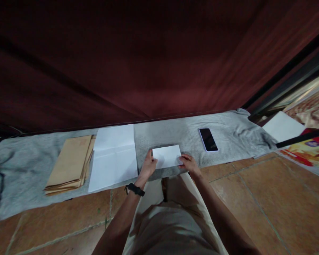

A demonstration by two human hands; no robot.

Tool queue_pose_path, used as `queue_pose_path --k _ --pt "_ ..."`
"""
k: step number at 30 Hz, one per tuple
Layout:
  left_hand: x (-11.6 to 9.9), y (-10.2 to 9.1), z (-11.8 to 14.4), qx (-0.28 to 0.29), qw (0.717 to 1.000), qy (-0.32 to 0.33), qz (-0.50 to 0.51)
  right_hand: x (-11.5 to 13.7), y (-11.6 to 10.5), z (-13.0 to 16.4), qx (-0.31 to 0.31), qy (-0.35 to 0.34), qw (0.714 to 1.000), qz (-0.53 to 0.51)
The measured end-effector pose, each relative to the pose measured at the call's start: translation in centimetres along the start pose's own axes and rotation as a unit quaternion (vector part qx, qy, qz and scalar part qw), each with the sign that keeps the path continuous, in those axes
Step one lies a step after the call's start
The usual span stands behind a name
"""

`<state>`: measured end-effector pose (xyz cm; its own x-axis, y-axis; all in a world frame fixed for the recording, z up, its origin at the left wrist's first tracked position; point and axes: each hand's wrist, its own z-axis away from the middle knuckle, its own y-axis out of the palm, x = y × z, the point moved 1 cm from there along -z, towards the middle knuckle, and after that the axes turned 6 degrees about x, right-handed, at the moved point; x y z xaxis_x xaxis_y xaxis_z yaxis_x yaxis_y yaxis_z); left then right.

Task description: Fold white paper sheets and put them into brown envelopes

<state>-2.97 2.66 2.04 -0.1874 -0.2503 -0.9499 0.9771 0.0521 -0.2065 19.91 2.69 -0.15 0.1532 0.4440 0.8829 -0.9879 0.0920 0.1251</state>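
- In the head view, the left hand (pixel 148 165) is closing on the left edge of a small white paper (pixel 166 156), its thumb lying on top.
- The right hand (pixel 188 163) is gripping the right edge, fingers curling.
- Both forearms are reaching forward and converging.
- The paper is spanning the hands over the cloth-covered worktop (pixel 170 131), between larger white sheets (pixel 114 159) and a phone (pixel 208 140).

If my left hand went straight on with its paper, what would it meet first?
Your left hand would probably meet the red fabric, past the grey cloth, though depth is unclear.
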Motion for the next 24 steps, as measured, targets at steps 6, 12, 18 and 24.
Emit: queue_pose_path --k 6,12,18,24 --pt "-0.3 -0.2 -0.4 0.000 1.000 -0.004 -0.030 0.4 -0.2 -0.7 0.002 0.009 1.000 0.021" --pt "-0.2 0.1 -1.1 -0.070 0.996 0.031 0.036 0.0 0.2 -0.9 0.010 0.013 1.000 0.025" --pt "0.5 0.0 -2.1 -0.089 0.992 0.020 0.082 -0.3 0.8 -0.7 0.033 0.028 0.999 0.024" --pt "0.9 -0.2 -1.4 -0.064 0.998 0.011 0.012 -0.3 0.8 -0.8 0.028 0.002 0.998 0.053"
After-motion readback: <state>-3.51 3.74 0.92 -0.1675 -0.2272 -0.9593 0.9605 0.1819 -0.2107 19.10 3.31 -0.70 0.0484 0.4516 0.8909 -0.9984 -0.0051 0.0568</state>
